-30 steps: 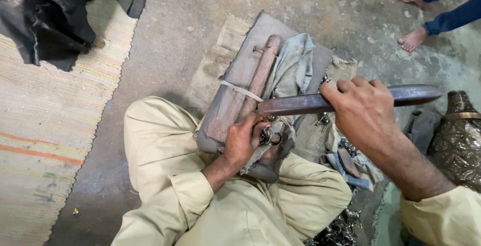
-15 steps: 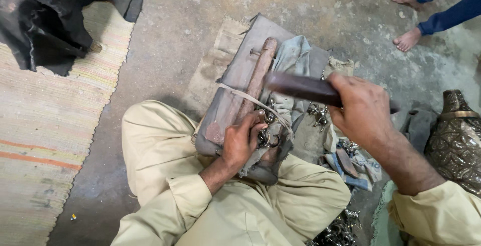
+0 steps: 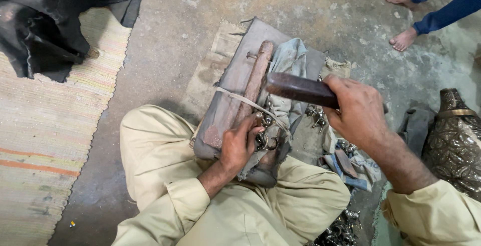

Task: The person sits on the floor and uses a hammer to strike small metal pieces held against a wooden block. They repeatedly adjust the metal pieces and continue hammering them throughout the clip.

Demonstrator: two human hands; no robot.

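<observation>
Metal rings (image 3: 264, 137), small and dull grey, pinned under the fingers of the left hand (image 3: 239, 145) against a rusty iron bar (image 3: 254, 83) lying lengthwise on a grey padded block (image 3: 235, 78). Left hand closed down on the rings, thumb and fingers pressed together around them. Block resting across the lap, between legs in tan trousers (image 3: 155, 151), with a pale strap (image 3: 245, 100) crossing it and a grey-blue rag (image 3: 293, 58) draped over its far side. Right hand (image 3: 356, 109) clamped tight on a dark, heavy bar-shaped tool (image 3: 299, 88), held level just above the rag and close to the rings (striking end pointing toward the iron bar, not touching it). More small metal pieces (image 3: 315, 115) scattered on the rag just below the tool. Burlap cloth (image 3: 213, 68) spread on the concrete floor (image 3: 170, 40) beneath the block. Woven striped mat (image 3: 45, 141) to the left, with a black garment (image 3: 45, 15) heaped on its far end. Embossed brass vessel (image 3: 453, 131) at the right edge. Another person's bare feet (image 3: 401, 18) at the upper right, well apart from the work.
</observation>
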